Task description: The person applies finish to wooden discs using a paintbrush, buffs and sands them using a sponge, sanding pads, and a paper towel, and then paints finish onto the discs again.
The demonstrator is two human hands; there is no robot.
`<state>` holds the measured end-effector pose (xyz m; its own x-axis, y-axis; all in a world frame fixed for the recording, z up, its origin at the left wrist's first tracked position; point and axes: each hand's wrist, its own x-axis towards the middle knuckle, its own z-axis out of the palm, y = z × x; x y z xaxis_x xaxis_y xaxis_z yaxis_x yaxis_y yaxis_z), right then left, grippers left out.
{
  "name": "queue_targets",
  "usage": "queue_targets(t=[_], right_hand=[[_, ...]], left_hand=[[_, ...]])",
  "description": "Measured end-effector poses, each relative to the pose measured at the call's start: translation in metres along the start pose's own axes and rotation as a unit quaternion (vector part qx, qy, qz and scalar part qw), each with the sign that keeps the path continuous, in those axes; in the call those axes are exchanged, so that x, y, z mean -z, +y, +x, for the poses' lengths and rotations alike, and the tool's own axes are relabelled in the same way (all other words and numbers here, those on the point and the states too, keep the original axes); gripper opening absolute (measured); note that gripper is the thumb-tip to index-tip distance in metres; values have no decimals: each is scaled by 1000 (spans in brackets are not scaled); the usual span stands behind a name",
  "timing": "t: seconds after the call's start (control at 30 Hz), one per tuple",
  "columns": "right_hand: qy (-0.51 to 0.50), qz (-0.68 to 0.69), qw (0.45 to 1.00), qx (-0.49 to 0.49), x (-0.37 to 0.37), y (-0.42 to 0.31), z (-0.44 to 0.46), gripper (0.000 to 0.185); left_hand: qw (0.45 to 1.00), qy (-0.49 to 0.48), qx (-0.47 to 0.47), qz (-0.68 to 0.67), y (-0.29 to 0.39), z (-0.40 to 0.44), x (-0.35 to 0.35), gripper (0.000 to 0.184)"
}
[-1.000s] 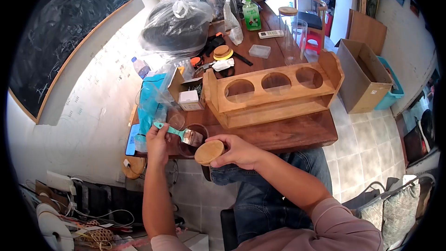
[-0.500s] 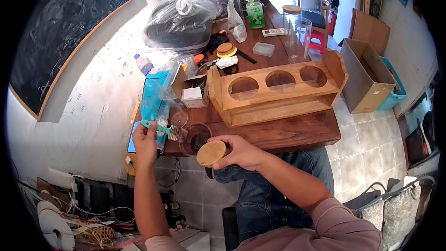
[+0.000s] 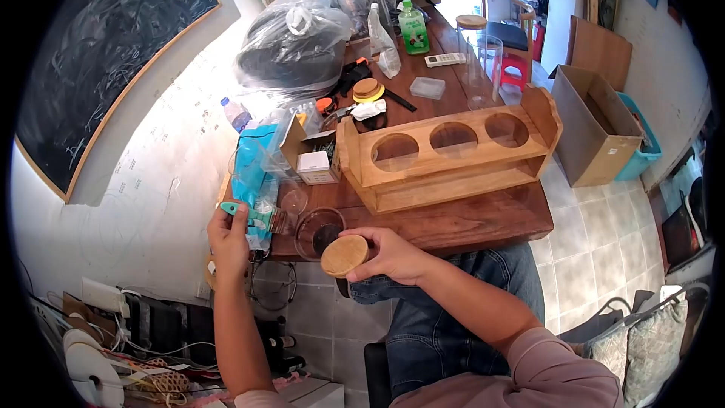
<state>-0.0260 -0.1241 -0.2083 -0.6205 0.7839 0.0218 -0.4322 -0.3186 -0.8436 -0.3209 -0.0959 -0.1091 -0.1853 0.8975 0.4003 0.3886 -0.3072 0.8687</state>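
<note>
Hovering by table edge (image 3: 491, 233), wooden disc (image 3: 344, 255) in right fingers (image 3: 380, 236), apart from brush (image 3: 260, 219).

Hands: 2 total, left hand (image 3: 229, 238) and right hand (image 3: 393, 255)
Brush (image 3: 260, 220): 1, left of centre
Wooden rounds: 3, a disc (image 3: 344, 255) at lower centre, a lid (image 3: 471, 21) at upper right, a knob-like piece (image 3: 368, 88) at upper centre
Wooden rack (image 3: 453, 190): 1, 3 round holes in its top board
Bowl (image 3: 303, 236): 1
Small clear dish (image 3: 294, 201): 1, just above bowl
Clear cylinders (image 3: 488, 75): 2, upper right
Remote (image 3: 445, 60): 1
Green bottle (image 3: 413, 29): 1
Blue-capped bottle (image 3: 236, 113): 1, left
Clear plastic box (image 3: 427, 88): 1
Chalkboard (image 3: 113, 45): 1, upper left
Blue tub (image 3: 633, 159): 1, right
Plastic bags (image 3: 291, 53): several, too tangled to count
</note>
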Motion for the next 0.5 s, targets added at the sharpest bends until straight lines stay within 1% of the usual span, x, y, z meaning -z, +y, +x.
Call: queue_targets(t=[0.03, 0.13, 0.23, 0.33, 0.43, 0.5], right_hand=[[1, 2, 1000, 4, -1, 0, 0, 87], [6, 2, 1000, 11, -1, 1, 1, 86], [12, 15, 1000, 21, 0, 5, 1, 85], [15, 40, 999, 25, 2, 9, 3, 85], [16, 57, 998, 29, -1, 10, 5, 84], [22, 51, 998, 32, -3, 10, 5, 84]], left_hand=[[1000, -6, -17, 4, 4, -2, 0, 13], [994, -107, -7, -18, 18, -14, 7, 14], [986, -165, 31, -2, 25, -31, 14, 16], [973, -214, 62, 55, 28, -40, 23, 15], [954, -276, -32, 114, 29, -39, 28, 13], [957, -264, 20, 119, 32, -41, 32, 12]])
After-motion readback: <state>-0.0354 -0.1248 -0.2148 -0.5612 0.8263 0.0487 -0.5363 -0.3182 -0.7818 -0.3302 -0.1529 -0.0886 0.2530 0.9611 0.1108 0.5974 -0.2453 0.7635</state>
